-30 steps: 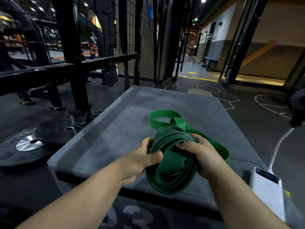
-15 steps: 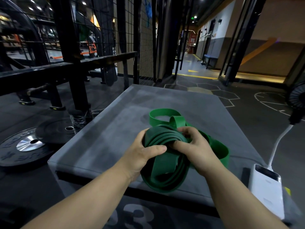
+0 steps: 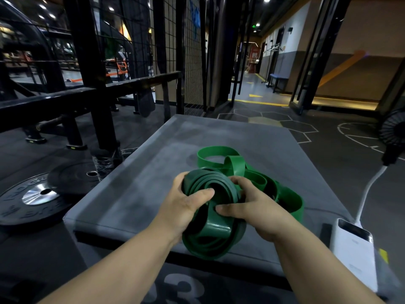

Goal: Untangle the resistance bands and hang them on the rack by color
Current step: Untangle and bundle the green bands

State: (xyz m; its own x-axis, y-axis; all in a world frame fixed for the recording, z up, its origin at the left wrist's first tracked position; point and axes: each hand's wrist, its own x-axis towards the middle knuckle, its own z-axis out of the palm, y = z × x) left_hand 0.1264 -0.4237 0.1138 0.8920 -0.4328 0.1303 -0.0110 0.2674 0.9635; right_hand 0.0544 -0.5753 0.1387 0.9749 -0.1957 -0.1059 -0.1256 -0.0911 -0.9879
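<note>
Left hand (image 3: 186, 207) and right hand (image 3: 252, 209) both grip the green band coil (image 3: 210, 238). Risk: a hard pull cinches the loose loops (image 3: 219, 154) at 1 o'clock.

The resistance bands (image 3: 217, 229) are green, the worktop (image 3: 142, 189) mottled grey, the power bank (image 3: 350, 253) white, the weight plate (image 3: 37, 197) black, silver-centred.

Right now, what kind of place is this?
Most likely a gym. Black weight plates lie on the floor at the left, a black steel rack stands behind them, and the left hand and right hand grip green resistance bands over a grey padded box.
</note>
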